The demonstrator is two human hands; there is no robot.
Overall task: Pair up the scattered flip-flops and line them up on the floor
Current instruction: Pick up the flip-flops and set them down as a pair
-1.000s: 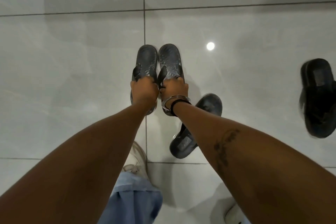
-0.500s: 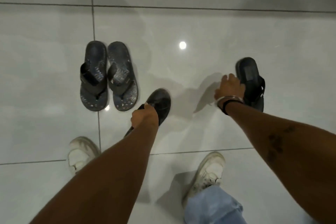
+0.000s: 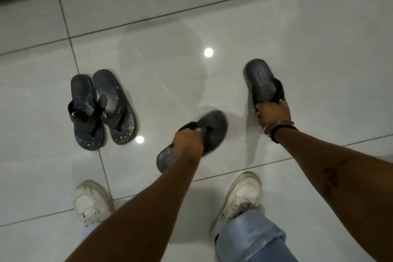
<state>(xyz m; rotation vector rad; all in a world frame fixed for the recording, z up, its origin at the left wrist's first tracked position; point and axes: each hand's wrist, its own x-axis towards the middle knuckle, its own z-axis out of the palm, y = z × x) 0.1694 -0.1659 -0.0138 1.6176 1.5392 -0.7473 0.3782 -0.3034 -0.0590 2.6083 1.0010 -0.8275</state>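
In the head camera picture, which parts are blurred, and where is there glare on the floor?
Head view: the flip-flop in the left hand is motion-blurred at its toe; the patterned pair stays sharp; two round lamp glares sit on the glossy tile floor.

Four dark flip-flops (image 3: 102, 108), two white sneakers (image 3: 240, 200), two hands (image 3: 188, 142).

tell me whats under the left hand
The left hand covers the middle of a dark flip-flop, fingers closed on its strap. Toe and heel ends stick out either side. The covered footbed, and whether the sole touches the tiled floor, cannot be seen.
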